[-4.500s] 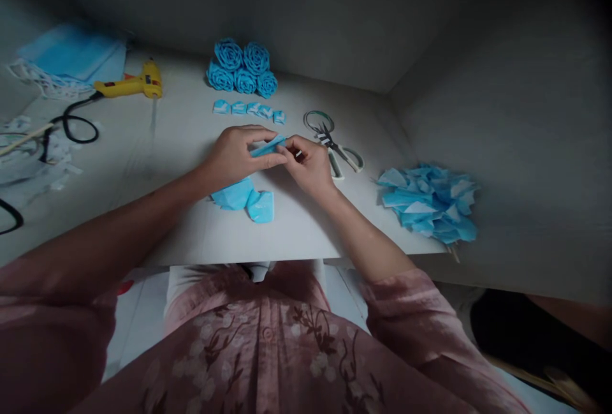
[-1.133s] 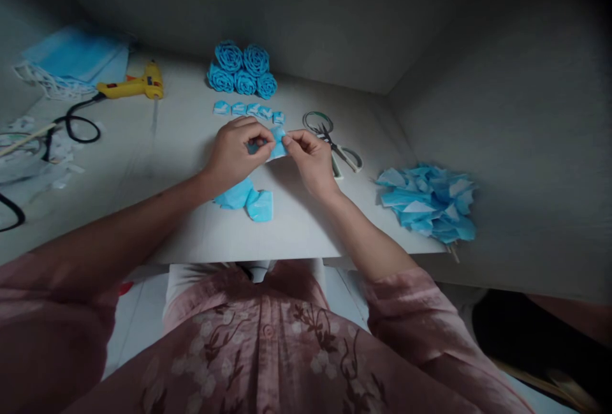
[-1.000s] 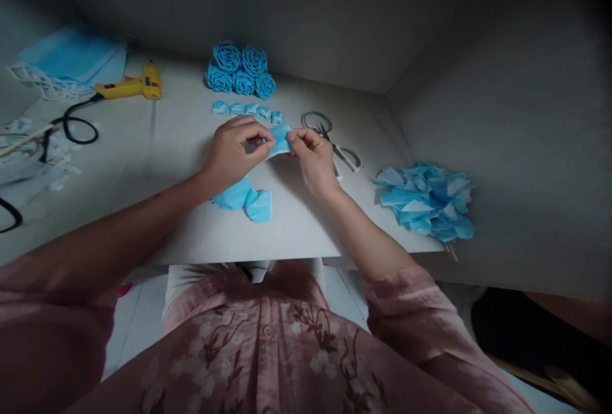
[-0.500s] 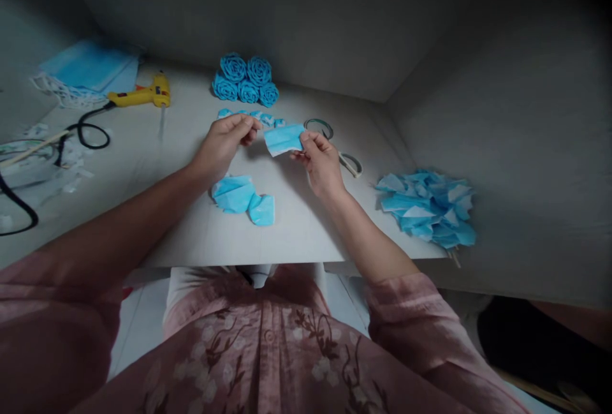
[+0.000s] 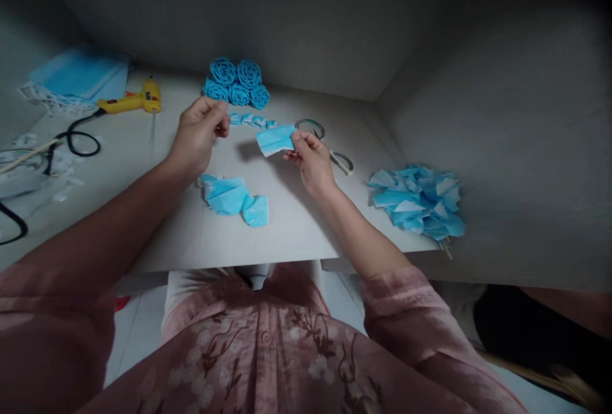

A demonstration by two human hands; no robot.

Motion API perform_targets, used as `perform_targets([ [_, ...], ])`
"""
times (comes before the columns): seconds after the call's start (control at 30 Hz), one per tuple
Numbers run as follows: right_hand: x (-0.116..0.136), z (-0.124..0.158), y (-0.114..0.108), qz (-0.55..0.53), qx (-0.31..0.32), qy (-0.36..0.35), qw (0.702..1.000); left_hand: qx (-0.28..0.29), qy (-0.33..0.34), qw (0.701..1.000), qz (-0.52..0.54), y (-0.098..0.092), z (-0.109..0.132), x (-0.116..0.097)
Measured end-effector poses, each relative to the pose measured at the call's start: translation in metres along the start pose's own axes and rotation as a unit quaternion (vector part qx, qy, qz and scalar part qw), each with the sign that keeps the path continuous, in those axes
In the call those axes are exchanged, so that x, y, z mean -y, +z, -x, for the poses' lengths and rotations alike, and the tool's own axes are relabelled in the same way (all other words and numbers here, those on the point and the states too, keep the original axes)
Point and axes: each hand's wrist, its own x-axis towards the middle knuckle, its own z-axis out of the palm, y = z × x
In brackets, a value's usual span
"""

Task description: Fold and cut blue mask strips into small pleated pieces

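Pinched in my right hand (image 5: 312,157) is a small blue piece of fabric (image 5: 276,140) with a white lower edge. My left hand (image 5: 203,130) is raised over the table, apart from that piece; its thumb and fingers are pressed together, and anything between them is too small to make out. Below the hands, flat blue pieces (image 5: 228,195) lie on the table. A row of small folded blue bits (image 5: 253,121) stretches between my hands, behind them. Farther back sit several rolled blue roses (image 5: 239,82), stacked in two rows.
A yellow glue gun (image 5: 129,103) with a black cord rests at the left, by a pile of blue masks (image 5: 79,76) and white scraps (image 5: 64,168). Scissors (image 5: 343,162) lie behind my right hand, near a dark ring (image 5: 310,128). Crumpled blue flowers (image 5: 421,200) lie at right.
My left hand has moved left, away from the blue piece. My right hand still holds that piece. The whole view has shifted slightly.
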Motion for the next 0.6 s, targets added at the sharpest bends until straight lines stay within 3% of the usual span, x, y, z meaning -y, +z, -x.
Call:
perform_targets([
  [0.17,-0.001,-0.003,-0.002,-0.021,-0.005,-0.008,1.000,-0.050,0.026,0.998,-0.033,-0.005,-0.010,-0.018],
  [0.3,0.000,-0.004,-0.003,-0.032,-0.006,-0.006,0.999,-0.088,0.085,0.990,-0.074,-0.020,-0.019,-0.044],
  [0.43,0.001,-0.006,-0.003,-0.028,-0.010,-0.007,1.000,-0.143,0.097,0.979,-0.108,-0.049,-0.013,-0.063],
  [0.6,-0.002,-0.009,-0.004,-0.020,-0.016,-0.013,1.000,-0.202,0.030,0.969,-0.139,-0.097,0.017,-0.062],
])
